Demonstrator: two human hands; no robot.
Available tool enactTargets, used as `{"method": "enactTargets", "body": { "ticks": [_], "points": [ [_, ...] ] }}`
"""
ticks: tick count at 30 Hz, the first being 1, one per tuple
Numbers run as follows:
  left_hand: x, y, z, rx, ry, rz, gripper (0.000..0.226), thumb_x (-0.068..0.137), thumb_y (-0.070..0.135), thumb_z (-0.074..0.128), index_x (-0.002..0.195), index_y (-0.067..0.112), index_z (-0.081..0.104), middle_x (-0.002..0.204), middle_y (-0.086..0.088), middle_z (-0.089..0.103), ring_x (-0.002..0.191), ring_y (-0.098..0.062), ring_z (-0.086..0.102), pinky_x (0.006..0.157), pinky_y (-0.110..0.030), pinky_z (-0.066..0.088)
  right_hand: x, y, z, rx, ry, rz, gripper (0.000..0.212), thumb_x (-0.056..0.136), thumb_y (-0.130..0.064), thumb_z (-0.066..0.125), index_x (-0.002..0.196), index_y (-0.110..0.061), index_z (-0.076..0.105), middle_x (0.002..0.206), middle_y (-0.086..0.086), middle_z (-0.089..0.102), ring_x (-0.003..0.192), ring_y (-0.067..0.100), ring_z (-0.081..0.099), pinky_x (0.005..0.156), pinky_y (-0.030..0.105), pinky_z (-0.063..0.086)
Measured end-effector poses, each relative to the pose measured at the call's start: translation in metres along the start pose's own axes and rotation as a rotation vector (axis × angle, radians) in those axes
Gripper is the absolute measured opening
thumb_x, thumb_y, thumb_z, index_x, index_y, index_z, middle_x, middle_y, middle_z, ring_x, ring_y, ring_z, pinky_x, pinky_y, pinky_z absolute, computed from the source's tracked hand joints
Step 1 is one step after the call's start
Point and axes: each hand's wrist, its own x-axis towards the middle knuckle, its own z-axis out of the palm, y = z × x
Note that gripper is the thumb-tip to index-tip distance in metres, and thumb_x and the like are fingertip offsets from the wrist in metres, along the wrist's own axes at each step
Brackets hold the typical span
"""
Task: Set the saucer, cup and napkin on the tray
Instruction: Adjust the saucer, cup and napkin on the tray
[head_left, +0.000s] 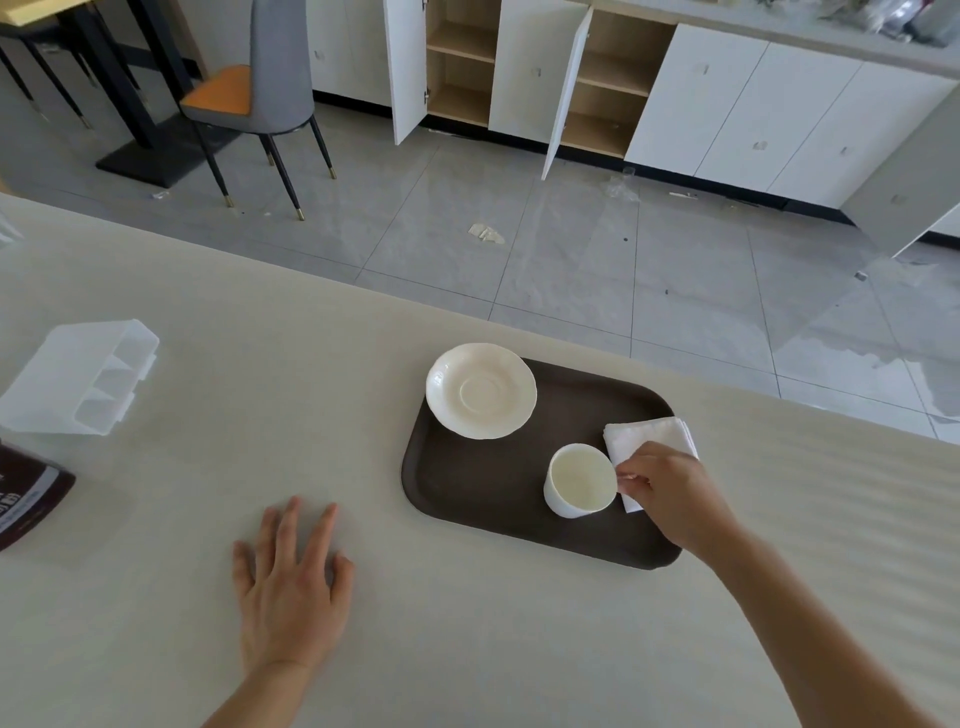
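With the left hand (291, 587) spread flat on the worktop (467, 649), the cup (579, 480) — pinched at its three-o'clock side by the right hand (670, 493) — is best released gently, clear of the napkin (649, 431).

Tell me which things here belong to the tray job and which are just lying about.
Job:
tray
saucer, overhanging the tray's far left corner
cup, on the tray
napkin, at the tray's right edge, under the right hand

Lying about:
clear plastic organizer
dark packet
chair
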Motion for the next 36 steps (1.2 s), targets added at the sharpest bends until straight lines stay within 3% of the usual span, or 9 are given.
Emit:
{"method": "enactTargets", "body": {
  "ticks": [5, 10, 12, 19, 23, 36],
  "points": [
    [0.0, 0.0, 0.002, -0.003, 0.004, 0.002, 0.059, 0.084, 0.039, 0.036, 0.14, 0.028, 0.05, 0.152, -0.013, 0.042, 0.145, -0.034, 0.028, 0.117, -0.059, 0.017, -0.003, 0.002, 0.011, 0.061, 0.132, 0.051, 0.014, 0.091, -0.013, 0.065, 0.088, -0.015, 0.078, 0.095, 0.0, 0.069, 0.08, 0.023, 0.061, 0.069, 0.031, 0.048],
    [0.0, -0.002, 0.005, -0.01, 0.027, 0.01, 0.06, 0.083, 0.039, 0.037, 0.14, 0.027, 0.05, 0.151, -0.014, 0.042, 0.143, -0.035, 0.031, 0.116, -0.059, 0.018, 0.004, -0.004, 0.023, 0.219, 0.273, 0.229, 0.015, 0.092, -0.023, 0.066, 0.086, -0.013, 0.076, 0.088, -0.002, 0.067, 0.076, 0.021, 0.061, 0.06, 0.021, 0.039],
    [0.0, -0.002, 0.005, -0.016, 0.031, 0.013, 0.061, 0.083, 0.039, 0.037, 0.141, 0.027, 0.05, 0.151, -0.014, 0.042, 0.143, -0.036, 0.032, 0.116, -0.059, 0.017, 0.009, -0.011, 0.027, 0.28, 0.299, 0.292, 0.018, 0.093, -0.027, 0.064, 0.085, -0.014, 0.074, 0.087, -0.002, 0.067, 0.078, 0.02, 0.061, 0.063, 0.024, 0.039],
    [0.001, -0.001, 0.005, -0.032, 0.034, 0.008, 0.061, 0.082, 0.041, 0.037, 0.14, 0.027, 0.052, 0.151, -0.014, 0.043, 0.142, -0.036, 0.034, 0.116, -0.059, 0.016, 0.018, -0.042, 0.047, 0.352, 0.447, 0.406, 0.024, 0.09, -0.033, 0.068, 0.075, -0.014, 0.068, 0.078, 0.0, 0.064, 0.06, 0.013, 0.054, 0.057, 0.026, 0.041],
    [0.0, 0.0, 0.005, -0.036, 0.033, 0.005, 0.061, 0.082, 0.042, 0.037, 0.139, 0.028, 0.052, 0.151, -0.013, 0.043, 0.142, -0.036, 0.034, 0.117, -0.059, 0.017, 0.024, -0.061, 0.056, 0.488, 0.492, 0.481, 0.027, 0.09, -0.039, 0.065, 0.074, -0.017, 0.065, 0.073, -0.001, 0.067, 0.066, 0.017, 0.062, 0.068, 0.036, 0.056],
    [0.001, 0.003, -0.002, -0.043, 0.005, -0.002, 0.062, 0.081, 0.042, 0.035, 0.138, 0.027, 0.055, 0.152, -0.013, 0.043, 0.144, -0.035, 0.032, 0.117, -0.059, 0.017, 0.035, -0.083, 0.061, 0.614, 0.527, 0.49, 0.027, 0.088, -0.037, 0.068, 0.064, -0.032, 0.056, 0.064, -0.01, 0.066, 0.06, 0.015, 0.067, 0.066, 0.035, 0.059]
  ]
}}
